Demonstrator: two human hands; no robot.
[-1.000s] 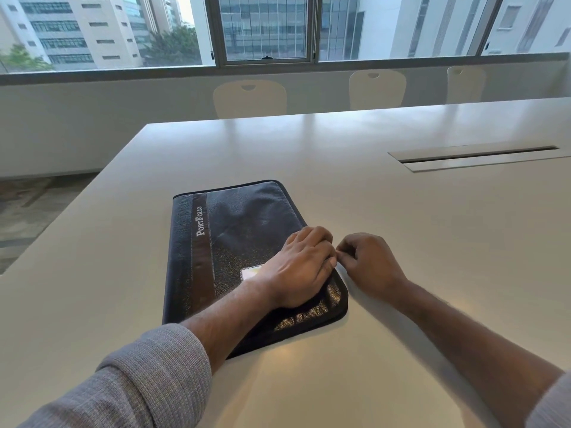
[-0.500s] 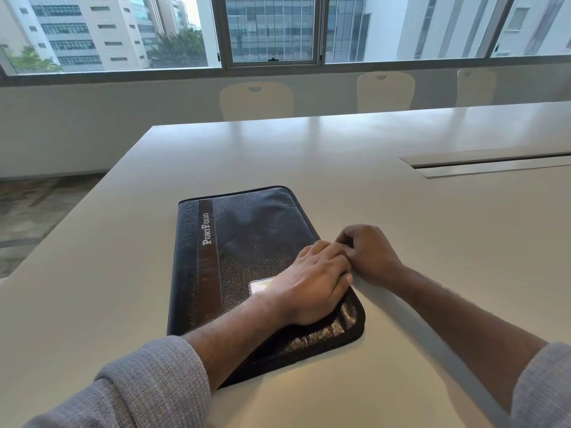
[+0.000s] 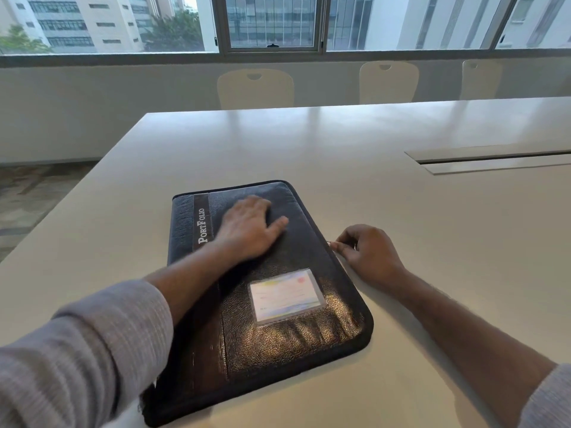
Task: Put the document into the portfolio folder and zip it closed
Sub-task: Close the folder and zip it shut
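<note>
Left hand [image 3: 247, 227] motion-blurred; zip pull hidden btwn right hand's fingers [image 3: 341, 247]; card [image 3: 285, 295] text unreadable.

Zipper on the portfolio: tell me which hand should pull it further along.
Right. The right hand already pinches the zipper pull at the portfolio's right edge; the left hand lies flat on the cover.

I see the dark leather zip-around portfolio folder [image 3: 278, 319] lying flat on the pale counter [image 3: 432, 242], near its front-left corner. My left hand [image 3: 247, 230] rests on the folder's far half; my right hand [image 3: 364, 254] sits just beside its right edge. Three cream plastic chairs [image 3: 255, 88] stand behind the counter.
</note>
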